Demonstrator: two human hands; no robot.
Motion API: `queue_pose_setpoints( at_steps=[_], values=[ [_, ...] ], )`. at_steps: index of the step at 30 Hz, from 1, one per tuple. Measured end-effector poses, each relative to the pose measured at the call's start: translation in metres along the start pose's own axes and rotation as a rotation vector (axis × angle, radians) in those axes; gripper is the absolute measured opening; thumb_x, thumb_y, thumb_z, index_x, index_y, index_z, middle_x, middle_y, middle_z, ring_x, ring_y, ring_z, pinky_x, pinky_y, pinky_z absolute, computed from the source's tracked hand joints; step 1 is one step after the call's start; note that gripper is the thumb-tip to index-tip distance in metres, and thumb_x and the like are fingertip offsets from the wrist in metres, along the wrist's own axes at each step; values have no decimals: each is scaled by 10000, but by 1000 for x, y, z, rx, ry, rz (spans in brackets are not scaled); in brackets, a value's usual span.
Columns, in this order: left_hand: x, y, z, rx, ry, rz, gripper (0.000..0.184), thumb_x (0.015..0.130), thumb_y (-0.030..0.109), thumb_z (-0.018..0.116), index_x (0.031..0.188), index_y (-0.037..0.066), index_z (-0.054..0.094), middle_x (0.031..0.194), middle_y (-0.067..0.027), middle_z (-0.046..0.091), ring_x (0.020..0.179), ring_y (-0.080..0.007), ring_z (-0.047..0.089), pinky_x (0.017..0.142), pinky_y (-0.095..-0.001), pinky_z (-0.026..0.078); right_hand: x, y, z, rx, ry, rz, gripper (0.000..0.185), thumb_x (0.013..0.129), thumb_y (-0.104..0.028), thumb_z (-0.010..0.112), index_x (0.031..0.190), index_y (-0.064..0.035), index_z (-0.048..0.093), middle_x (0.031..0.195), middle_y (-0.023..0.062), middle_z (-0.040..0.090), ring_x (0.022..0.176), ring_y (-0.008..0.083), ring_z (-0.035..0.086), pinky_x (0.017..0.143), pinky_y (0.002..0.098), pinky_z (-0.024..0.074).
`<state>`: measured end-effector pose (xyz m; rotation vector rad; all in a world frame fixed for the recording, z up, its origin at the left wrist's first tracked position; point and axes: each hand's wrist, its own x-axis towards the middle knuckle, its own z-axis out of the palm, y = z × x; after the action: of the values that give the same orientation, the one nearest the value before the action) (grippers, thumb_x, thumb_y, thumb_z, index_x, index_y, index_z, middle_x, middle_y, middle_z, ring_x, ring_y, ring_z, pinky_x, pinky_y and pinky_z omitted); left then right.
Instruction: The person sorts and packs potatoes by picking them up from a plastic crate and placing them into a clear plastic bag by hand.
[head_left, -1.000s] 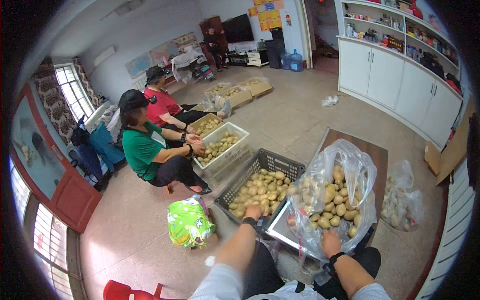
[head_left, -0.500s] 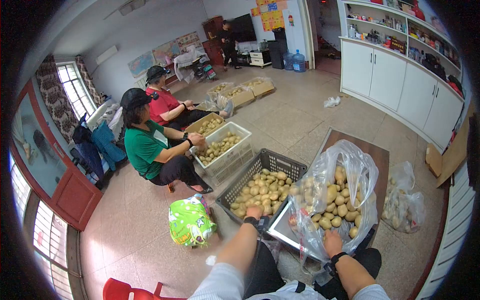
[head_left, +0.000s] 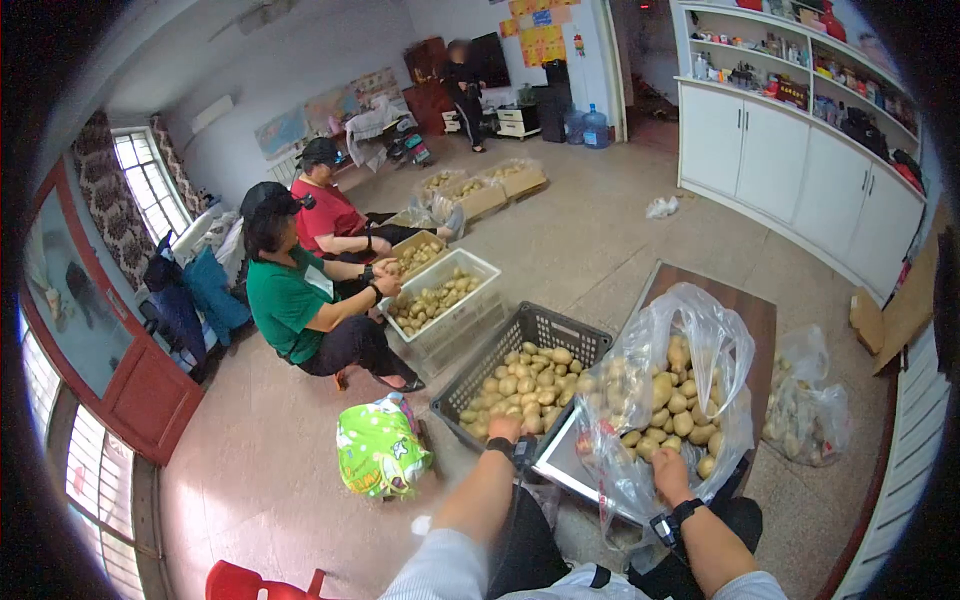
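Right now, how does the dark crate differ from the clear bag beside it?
The dark crate is opaque with slotted walls; the clear bag is see-through. The crate is a stiff box, while the bag is limp and creased. The left hand is at the crate, the right hand at the bag. Both hold roundish, brownish produce.

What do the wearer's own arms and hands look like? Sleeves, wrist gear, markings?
Pale sleeves, apparently finely striped, ending near the elbows; forearms uncovered. Left hand and right hand are both gloveless. Each wrist has a dark, boxy device on a black band: left device, right device. Any markings on them are too small to read.
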<state>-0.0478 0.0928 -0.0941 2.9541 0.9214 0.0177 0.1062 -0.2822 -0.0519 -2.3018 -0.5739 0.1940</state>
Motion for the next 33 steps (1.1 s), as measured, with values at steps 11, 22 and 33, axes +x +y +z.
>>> queue_pose_setpoints(
  at_steps=[11, 22, 33],
  values=[
    [10, 47, -44, -175, -275, 175, 275, 814, 300, 632, 958, 66, 641, 956, -112, 653, 859, -229, 648, 660, -368, 536, 6, -38, -11, 466, -123, 0, 333, 925, -283, 433, 1123, -28, 513, 756, 68, 550, 563, 138, 535, 509, 276, 429],
    [-11, 130, -87, -1752, -985, -235, 383, 954, 349, 459, 1203, 58, 454, 1133, -107, 546, 1025, -226, 544, 729, -417, 489, 11, -120, 5, 550, -277, -316, 288, 886, -183, 580, 1087, 17, 529, 741, 49, 583, 637, 114, 539, 575, 278, 459],
    [-30, 137, -124, -1449, -815, -42, 346, 928, 388, 504, 984, 55, 580, 836, -42, 610, 686, -132, 577, 572, -270, 474, 3, -122, -10, 417, -202, -322, 211, 850, -135, 558, 1026, -23, 591, 795, 139, 630, 719, 255, 617, 660, 338, 482]
  ],
)
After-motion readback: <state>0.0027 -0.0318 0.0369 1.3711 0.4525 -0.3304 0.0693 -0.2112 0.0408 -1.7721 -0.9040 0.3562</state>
